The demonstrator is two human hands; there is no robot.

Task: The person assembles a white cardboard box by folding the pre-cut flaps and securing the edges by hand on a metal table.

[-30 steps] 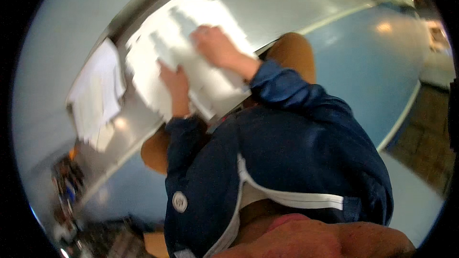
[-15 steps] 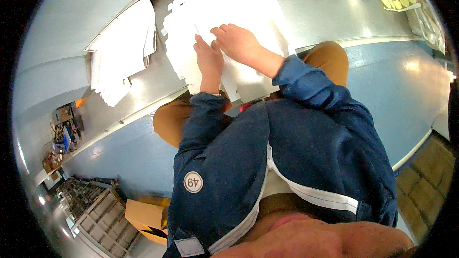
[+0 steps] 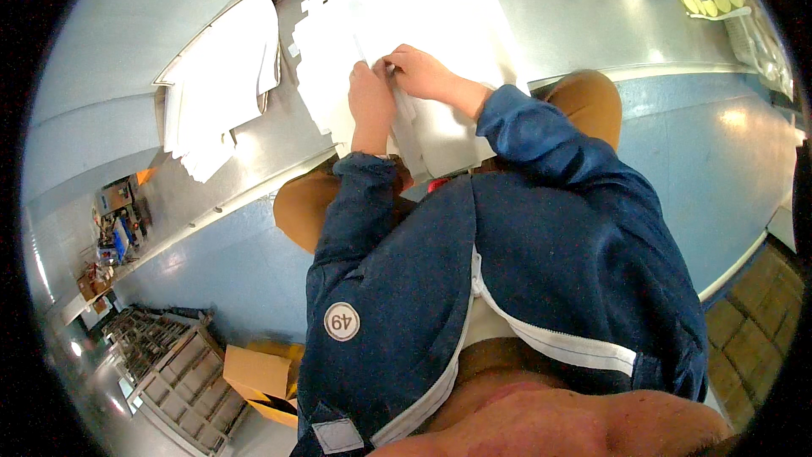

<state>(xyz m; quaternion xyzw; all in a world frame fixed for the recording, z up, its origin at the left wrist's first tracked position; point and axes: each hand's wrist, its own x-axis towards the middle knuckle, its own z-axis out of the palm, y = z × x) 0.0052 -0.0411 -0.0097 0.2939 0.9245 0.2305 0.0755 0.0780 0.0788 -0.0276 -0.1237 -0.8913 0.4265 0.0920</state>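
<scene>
One counter point(image 3: 592, 25) bears two white piles point(image 3: 414, 8) point(image 3: 224, 68); two hands point(image 3: 370, 95) point(image 3: 420, 74), close together, curl over the larger, grip unclear.

jacket point(image 3: 397, 237) — dark navy, long sleeves point(image 3: 524, 129) | zip edging point(image 3: 592, 354), white | badge point(image 3: 342, 322) — round, white

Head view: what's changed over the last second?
The left hand and right hand, apart earlier, have drawn in toward each other over the white sheets; whether either grips anything is unclear. The camera view shifted too. The sheet stack at left stayed put.
</scene>
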